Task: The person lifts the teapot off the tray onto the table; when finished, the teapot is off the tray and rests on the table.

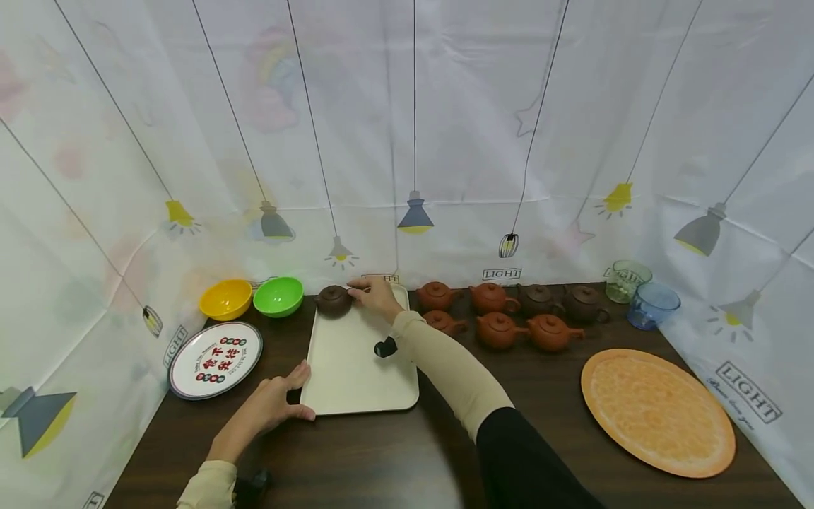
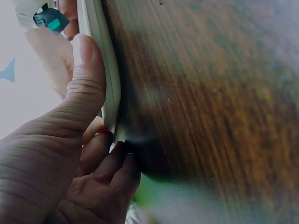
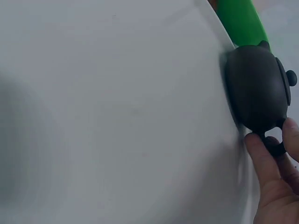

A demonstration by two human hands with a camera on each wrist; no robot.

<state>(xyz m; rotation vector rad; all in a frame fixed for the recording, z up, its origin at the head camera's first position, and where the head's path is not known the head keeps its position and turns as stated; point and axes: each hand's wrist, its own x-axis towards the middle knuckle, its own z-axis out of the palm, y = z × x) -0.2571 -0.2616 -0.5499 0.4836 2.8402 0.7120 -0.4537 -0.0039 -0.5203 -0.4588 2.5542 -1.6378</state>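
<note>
A cream rectangular tray [image 1: 362, 375] lies on the dark wooden table. At its back left corner sits a small dark brown teapot [image 1: 333, 302], its lid on. My right hand [image 1: 376, 297] pinches the teapot's handle between thumb and fingers. In the right wrist view the dark teapot [image 3: 257, 88] appears close to the tray's raised rim, its handle among the fingertips. My left hand [image 1: 270, 403] holds the tray's front left corner, thumb at the front edge and fingers at the left side. The left wrist view shows the thumb [image 2: 88, 79] against the tray's rim [image 2: 111, 79].
Right of the tray stand several reddish-brown teapots [image 1: 498, 330] and two dark ones [image 1: 584, 304]. Green [image 1: 278, 297] and yellow [image 1: 226, 300] bowls and a white plate [image 1: 219, 359] lie left. Two cups [image 1: 653, 305] and a round orange board [image 1: 658, 410] are right.
</note>
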